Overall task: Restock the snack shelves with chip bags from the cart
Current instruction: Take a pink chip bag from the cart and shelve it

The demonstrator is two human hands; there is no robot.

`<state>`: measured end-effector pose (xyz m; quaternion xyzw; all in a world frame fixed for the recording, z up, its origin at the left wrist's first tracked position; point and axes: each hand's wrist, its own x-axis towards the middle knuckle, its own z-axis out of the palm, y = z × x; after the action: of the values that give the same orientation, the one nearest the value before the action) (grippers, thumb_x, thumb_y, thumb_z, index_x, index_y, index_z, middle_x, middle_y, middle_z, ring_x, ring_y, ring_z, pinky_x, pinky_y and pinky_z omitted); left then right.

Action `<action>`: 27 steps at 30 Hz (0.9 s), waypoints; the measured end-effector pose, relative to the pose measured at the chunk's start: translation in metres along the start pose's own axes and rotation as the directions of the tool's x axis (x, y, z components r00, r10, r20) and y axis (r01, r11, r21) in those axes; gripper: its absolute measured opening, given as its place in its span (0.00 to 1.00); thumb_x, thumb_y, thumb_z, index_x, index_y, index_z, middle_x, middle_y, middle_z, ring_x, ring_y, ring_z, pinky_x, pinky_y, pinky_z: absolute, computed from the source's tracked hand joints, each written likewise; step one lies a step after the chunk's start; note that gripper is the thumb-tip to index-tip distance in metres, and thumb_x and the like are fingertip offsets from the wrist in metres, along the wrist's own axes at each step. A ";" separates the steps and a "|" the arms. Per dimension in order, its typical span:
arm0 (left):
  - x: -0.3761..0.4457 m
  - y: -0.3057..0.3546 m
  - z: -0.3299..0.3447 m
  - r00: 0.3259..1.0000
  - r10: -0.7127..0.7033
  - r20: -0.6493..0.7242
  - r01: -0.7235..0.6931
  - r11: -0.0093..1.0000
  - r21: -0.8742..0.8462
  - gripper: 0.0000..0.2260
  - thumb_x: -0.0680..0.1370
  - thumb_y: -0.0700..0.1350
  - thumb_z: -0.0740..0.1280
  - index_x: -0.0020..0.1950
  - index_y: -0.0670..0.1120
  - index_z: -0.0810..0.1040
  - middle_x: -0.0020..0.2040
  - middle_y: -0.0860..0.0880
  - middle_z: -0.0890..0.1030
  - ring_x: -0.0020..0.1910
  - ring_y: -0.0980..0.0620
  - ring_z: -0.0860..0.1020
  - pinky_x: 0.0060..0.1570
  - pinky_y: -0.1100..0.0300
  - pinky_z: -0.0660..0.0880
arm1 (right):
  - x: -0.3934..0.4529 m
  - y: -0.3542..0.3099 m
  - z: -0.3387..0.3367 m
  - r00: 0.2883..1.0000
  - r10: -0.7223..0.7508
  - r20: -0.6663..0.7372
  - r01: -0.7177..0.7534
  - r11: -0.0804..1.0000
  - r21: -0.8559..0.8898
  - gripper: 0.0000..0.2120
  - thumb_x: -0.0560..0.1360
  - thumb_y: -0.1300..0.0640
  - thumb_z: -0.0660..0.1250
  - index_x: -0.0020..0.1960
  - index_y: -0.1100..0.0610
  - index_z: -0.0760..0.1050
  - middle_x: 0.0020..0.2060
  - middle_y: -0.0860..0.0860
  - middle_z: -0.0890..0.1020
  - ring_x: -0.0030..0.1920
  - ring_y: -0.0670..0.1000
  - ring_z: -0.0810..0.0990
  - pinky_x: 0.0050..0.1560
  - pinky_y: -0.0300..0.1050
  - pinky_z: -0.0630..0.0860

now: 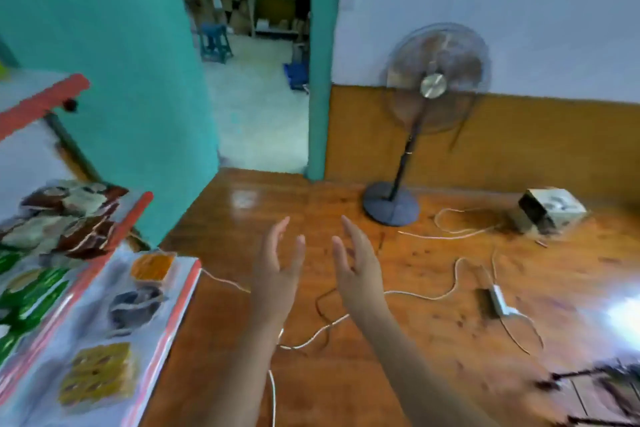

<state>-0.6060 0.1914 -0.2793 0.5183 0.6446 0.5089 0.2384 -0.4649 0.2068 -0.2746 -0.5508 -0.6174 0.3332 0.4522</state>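
Turning from the snack shelves (104,288) with both hands empty, between one bag and the next.

The left hand (277,274) and right hand (356,274) are raised side by side over the wooden floor (433,340), palms facing each other, fingers straight and spread, holding nothing. Chip bags (69,215) already lie on the red-edged shelves at the left, blurred. A dark wire frame (595,388) at the lower right may be the cart, though it is too blurred to tell. The next move looks like a reach there for a fresh bag, minding the white cable (446,295) and the pedestal fan (433,87).
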 end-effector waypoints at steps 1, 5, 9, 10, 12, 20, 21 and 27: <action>0.006 0.011 0.028 0.998 0.026 0.054 -0.025 1.000 -0.018 0.19 0.80 0.60 0.62 0.69 0.58 0.71 0.66 0.58 0.75 0.65 0.60 0.72 0.67 0.56 0.70 | 0.008 0.011 -0.026 0.998 0.025 -0.055 -0.025 1.000 -0.012 0.25 0.80 0.43 0.57 0.75 0.48 0.65 0.70 0.42 0.71 0.71 0.42 0.68 0.71 0.46 0.68; 0.025 0.043 0.126 0.952 0.091 0.291 -0.062 0.992 -0.109 0.21 0.78 0.65 0.60 0.70 0.61 0.70 0.66 0.59 0.74 0.66 0.60 0.72 0.67 0.57 0.69 | 0.030 0.055 -0.112 0.944 0.163 -0.286 -0.162 0.986 0.027 0.26 0.79 0.39 0.56 0.75 0.46 0.64 0.71 0.42 0.71 0.71 0.42 0.68 0.71 0.50 0.69; 0.044 0.066 0.218 0.866 0.157 0.476 -0.095 0.984 -0.152 0.23 0.79 0.64 0.60 0.71 0.58 0.69 0.69 0.56 0.73 0.68 0.58 0.71 0.66 0.57 0.69 | 0.044 0.102 -0.171 0.844 0.293 -0.450 -0.269 0.956 0.118 0.23 0.81 0.42 0.57 0.74 0.44 0.65 0.69 0.41 0.72 0.69 0.40 0.70 0.70 0.47 0.70; 0.048 0.070 0.240 0.839 0.162 0.520 -0.093 0.983 -0.157 0.22 0.79 0.63 0.60 0.72 0.57 0.69 0.70 0.55 0.73 0.68 0.56 0.71 0.66 0.58 0.69 | 0.049 0.114 -0.183 0.813 0.326 -0.482 -0.294 0.945 0.143 0.22 0.81 0.42 0.57 0.74 0.44 0.65 0.69 0.40 0.72 0.69 0.39 0.70 0.69 0.44 0.70; 0.058 0.076 0.283 0.769 0.183 0.612 -0.107 0.981 -0.160 0.25 0.78 0.67 0.59 0.72 0.58 0.68 0.71 0.55 0.72 0.68 0.56 0.71 0.65 0.56 0.71 | 0.062 0.137 -0.207 0.751 0.372 -0.546 -0.329 0.927 0.179 0.22 0.81 0.42 0.58 0.74 0.44 0.66 0.69 0.40 0.72 0.68 0.38 0.70 0.67 0.40 0.69; 0.101 0.122 0.449 0.431 0.243 0.869 -0.114 0.970 -0.215 0.29 0.74 0.70 0.61 0.71 0.57 0.70 0.65 0.53 0.73 0.63 0.59 0.72 0.57 0.62 0.69 | 0.113 0.190 -0.318 0.434 0.530 -0.728 -0.441 0.830 0.341 0.21 0.81 0.41 0.55 0.73 0.43 0.66 0.61 0.34 0.72 0.60 0.33 0.72 0.48 0.23 0.67; 0.102 0.130 0.471 0.387 0.250 0.888 -0.120 0.968 -0.221 0.29 0.73 0.70 0.61 0.71 0.58 0.71 0.65 0.54 0.74 0.62 0.60 0.73 0.56 0.62 0.70 | 0.115 0.196 -0.332 0.378 0.529 -0.760 -0.453 0.821 0.346 0.22 0.81 0.39 0.55 0.73 0.43 0.66 0.62 0.36 0.72 0.62 0.36 0.72 0.51 0.25 0.67; 0.064 0.172 0.599 0.121 0.250 0.961 -0.125 0.964 -0.235 0.19 0.80 0.55 0.65 0.70 0.55 0.72 0.64 0.52 0.76 0.60 0.55 0.76 0.48 0.66 0.71 | 0.101 0.234 -0.405 0.081 0.534 -0.842 -0.448 0.774 0.448 0.25 0.79 0.35 0.52 0.74 0.40 0.63 0.70 0.39 0.69 0.68 0.44 0.69 0.65 0.43 0.67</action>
<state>-0.0553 0.4848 -0.3309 0.7881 0.2371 0.1037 0.5585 -0.0003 0.3105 -0.3183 -0.7909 0.0099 0.0935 0.6046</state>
